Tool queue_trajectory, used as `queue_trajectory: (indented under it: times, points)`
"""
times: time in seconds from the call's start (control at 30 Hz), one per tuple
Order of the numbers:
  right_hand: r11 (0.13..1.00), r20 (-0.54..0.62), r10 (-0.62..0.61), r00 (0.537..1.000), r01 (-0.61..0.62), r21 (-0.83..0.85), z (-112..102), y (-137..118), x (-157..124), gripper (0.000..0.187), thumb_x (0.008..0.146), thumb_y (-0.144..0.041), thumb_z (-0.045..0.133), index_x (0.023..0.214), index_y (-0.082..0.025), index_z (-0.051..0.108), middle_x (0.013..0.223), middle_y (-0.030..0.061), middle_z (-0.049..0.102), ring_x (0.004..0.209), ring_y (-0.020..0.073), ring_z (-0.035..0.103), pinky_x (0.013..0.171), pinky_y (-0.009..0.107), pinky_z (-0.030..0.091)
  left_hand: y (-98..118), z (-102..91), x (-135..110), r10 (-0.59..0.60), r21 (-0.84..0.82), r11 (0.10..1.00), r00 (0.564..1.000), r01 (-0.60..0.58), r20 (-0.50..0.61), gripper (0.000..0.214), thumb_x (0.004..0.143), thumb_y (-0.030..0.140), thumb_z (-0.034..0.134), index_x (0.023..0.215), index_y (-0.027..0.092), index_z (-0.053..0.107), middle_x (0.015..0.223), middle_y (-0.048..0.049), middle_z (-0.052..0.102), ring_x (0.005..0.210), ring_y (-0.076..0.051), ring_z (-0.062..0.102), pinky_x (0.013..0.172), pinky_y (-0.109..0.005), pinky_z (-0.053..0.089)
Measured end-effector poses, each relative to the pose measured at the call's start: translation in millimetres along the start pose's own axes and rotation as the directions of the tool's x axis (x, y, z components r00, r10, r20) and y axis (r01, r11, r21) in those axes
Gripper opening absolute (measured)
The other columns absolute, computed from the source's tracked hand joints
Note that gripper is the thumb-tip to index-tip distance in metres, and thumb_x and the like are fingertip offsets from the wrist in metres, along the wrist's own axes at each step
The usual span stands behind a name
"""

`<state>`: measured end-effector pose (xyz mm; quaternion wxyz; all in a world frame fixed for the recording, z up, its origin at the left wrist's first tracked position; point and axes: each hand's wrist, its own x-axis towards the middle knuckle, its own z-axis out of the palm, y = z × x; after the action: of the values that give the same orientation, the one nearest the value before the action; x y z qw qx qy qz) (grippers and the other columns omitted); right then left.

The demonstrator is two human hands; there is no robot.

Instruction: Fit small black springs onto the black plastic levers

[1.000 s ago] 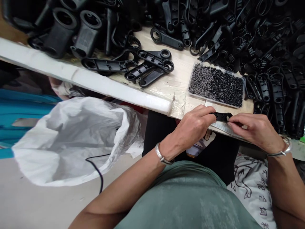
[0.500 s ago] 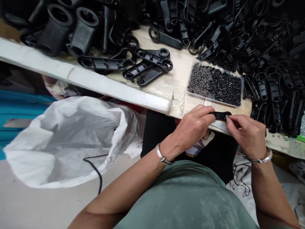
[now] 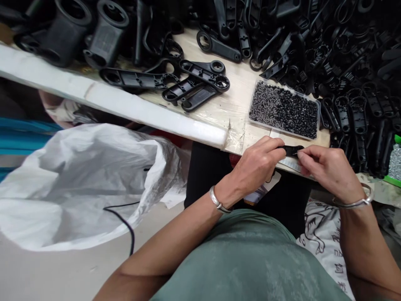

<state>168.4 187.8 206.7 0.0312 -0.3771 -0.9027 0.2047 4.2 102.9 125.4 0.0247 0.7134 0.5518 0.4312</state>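
My left hand is closed on one end of a small black plastic part, held at the table's front edge. At the part's other end, my right hand pinches with thumb and forefinger; whatever lies between those fingertips is too small to name. Just beyond both hands stands a clear plastic box filled with tiny black pieces and small greyish metal pieces. A white strip lies under the black part.
Black plastic arms lie in a loose stack left of the box. More black parts are heaped at the back and right. A white foam edging runs along the table's left front. Below it is a large white sack.
My right hand has turned slightly, its wrist moving right, while the fingertips stay at the black part's end. A pale bit seen at those fingertips earlier is now mostly hidden.
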Motion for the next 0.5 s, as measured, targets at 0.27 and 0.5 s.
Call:
queue_trajectory:
  times: [0.27, 0.5]
  points:
    - [0.997, -0.006, 0.082, 0.997, -0.082, -0.014, 0, -3, 4, 0.025, 0.086, -0.017, 0.052, 0.063, -0.02, 0.061, 0.048, -0.004, 0.059, 0.044, 0.0128, 0.056, 0.05, 0.024, 0.04, 3, -0.8, 4, 0.015, 0.093, 0.995, 0.981, -0.033, 0.192, 0.029, 0.1, 0.017, 0.036, 0.109, 0.019, 0.063, 0.101, -0.009, 0.055, 0.09, -0.021, 0.049, 0.077, -0.032, 0.045]
    - [0.971, -0.051, 0.033, 0.998, -0.044, -0.236, 3, -10, 3, 0.022, 0.086, -0.017, 0.05, 0.068, -0.019, 0.062, 0.052, 0.0002, 0.062, 0.045, 0.0162, 0.058, 0.053, 0.027, 0.04, 4, -1.9, 6, 0.031, 0.126, 0.99, 0.972, -0.062, 0.234, 0.023, 0.099, 0.017, 0.04, 0.108, 0.018, 0.062, 0.103, -0.0109, 0.054, 0.089, -0.023, 0.048, 0.075, -0.033, 0.043]
